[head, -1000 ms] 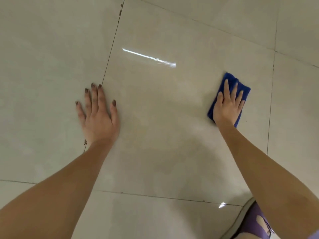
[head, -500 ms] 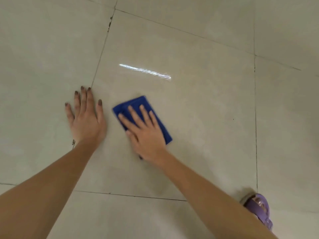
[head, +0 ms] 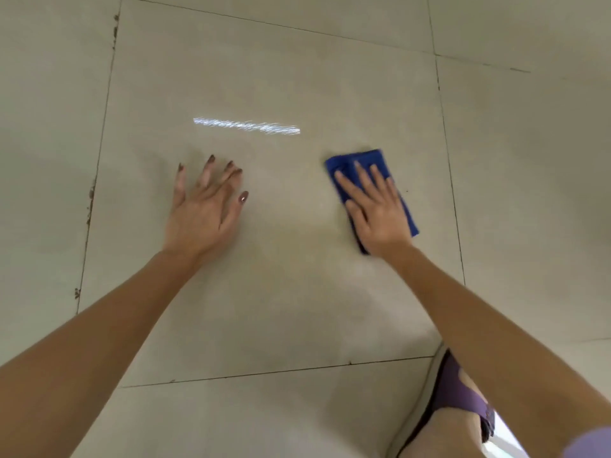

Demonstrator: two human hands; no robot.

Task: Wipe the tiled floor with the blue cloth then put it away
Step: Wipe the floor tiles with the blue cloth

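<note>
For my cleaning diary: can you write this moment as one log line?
step: wiping | right hand: flat on blue cloth on tiled floor | left hand: open and spread | put away: not yet

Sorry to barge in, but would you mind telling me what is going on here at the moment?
A person crouched low is wiping the tiled floor. Their right hand presses flat, fingers straight, on a folded blue cloth near the right side of a large beige tile. The left hand is spread open over the bare tile to the left, holding nothing. A purple shoe shows at the lower right. The cloth has not been put away yet.
</note>
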